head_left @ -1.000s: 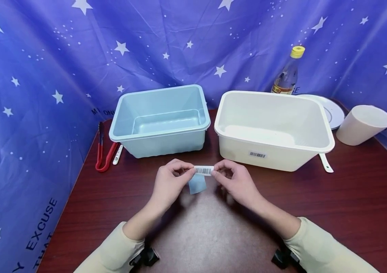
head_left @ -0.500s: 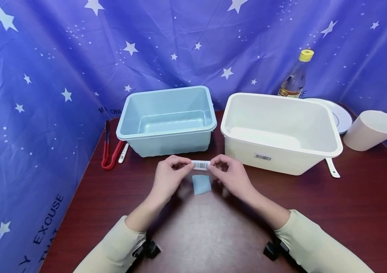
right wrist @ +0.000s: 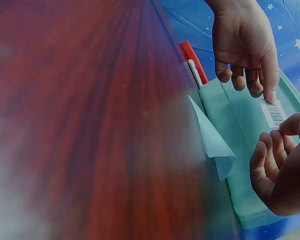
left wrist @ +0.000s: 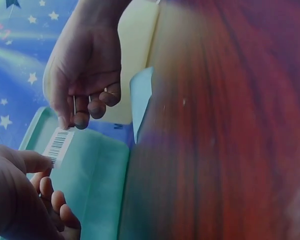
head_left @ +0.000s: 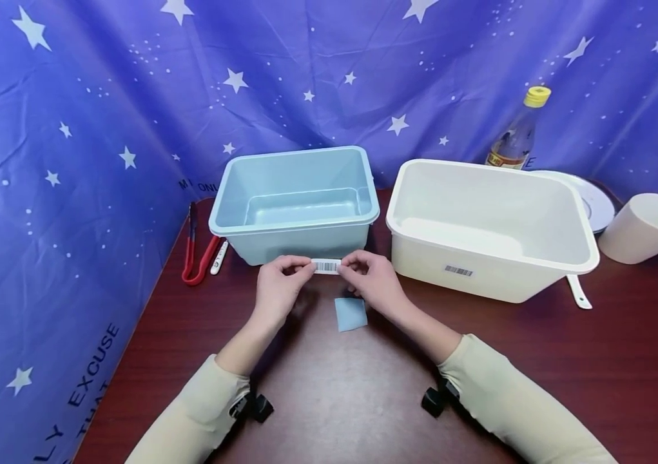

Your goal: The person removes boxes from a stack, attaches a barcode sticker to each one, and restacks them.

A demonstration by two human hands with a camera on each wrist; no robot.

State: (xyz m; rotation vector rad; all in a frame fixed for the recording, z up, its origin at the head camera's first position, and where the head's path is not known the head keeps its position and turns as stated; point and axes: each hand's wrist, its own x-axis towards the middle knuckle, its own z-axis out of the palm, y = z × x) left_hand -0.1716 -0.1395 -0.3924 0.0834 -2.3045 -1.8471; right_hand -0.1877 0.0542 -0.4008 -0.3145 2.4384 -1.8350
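Two hands on barcode sticker [head_left: 326,265], my left hand [head_left: 278,288] and right hand [head_left: 370,281] each pinching one end, stretched just before blue bin [head_left: 296,203] front wall. Feather-light, floppy, tacky; hold ends only. Backing paper [head_left: 350,314] on tabletop [head_left: 537,348].

Between the left hand [head_left: 278,288] and right hand [head_left: 372,283], the barcode label [head_left: 326,265] looks like thin matt paper. Just beyond it, the pale blue tub [head_left: 296,203] is smooth, faintly glossy plastic. Below the hands, the bench [head_left: 537,335] shows polished dark wood grain.
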